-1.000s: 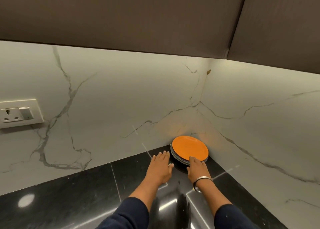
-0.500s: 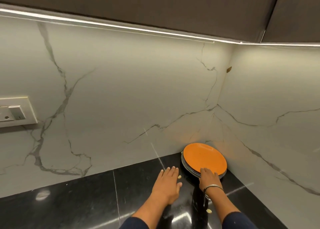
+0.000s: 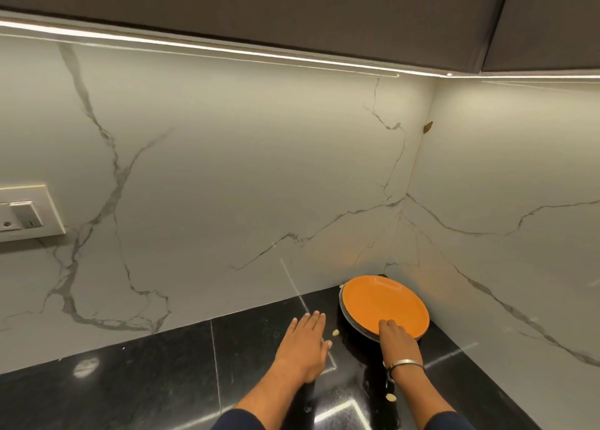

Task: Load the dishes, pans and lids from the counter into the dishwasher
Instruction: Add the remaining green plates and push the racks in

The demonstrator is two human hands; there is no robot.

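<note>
A small stack of plates with an orange plate on top sits in the far corner of the black counter, against the marble walls. Grey rims of the plates beneath show at its left edge. My right hand lies on the near rim of the stack, fingers over the orange plate's edge; its grip underneath is hidden. My left hand rests flat on the counter just left of the stack, fingers straight, holding nothing.
Marble backsplash walls meet in a corner right behind the plates. A wall socket with a switch is at the far left. Dark upper cabinets with a light strip hang overhead. Small pale bits lie on the counter by my hands.
My right hand has slid from just before the stack onto the orange plate's near rim. My left hand stays flat on the counter. The view tilted up and left.
</note>
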